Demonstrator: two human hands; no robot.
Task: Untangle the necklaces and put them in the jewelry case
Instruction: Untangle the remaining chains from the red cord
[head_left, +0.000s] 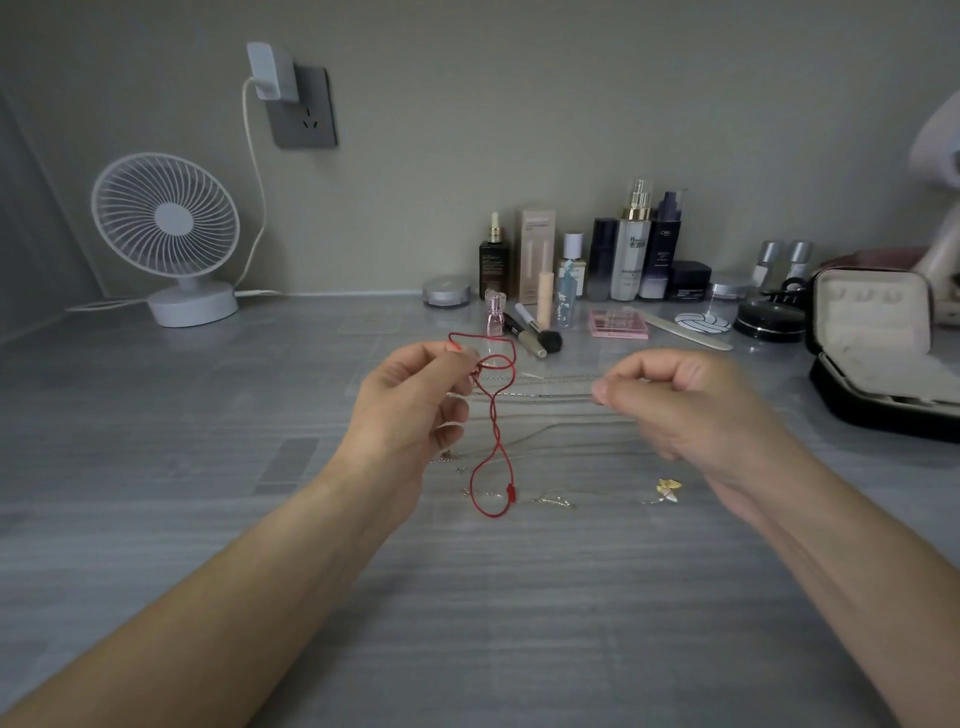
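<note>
My left hand (415, 395) pinches a red cord necklace (496, 441) that twists and hangs down in a loop to the table. Thin silver chains (535, 387) stretch taut between both hands, and my right hand (685, 405) pinches their other end. More fine chain loops sag below and trail onto the table. A small gold pendant (668, 488) lies on the table under my right hand. The jewelry case (878, 343) stands open at the far right, its lid upright, with a pale lining.
Cosmetic bottles (631, 249), a makeup brush (535, 332), a pink palette (618, 323), a nail file and a black compact line the back of the grey table (208, 467). A white desk fan (166, 234) stands at the back left, its cable running to a wall socket.
</note>
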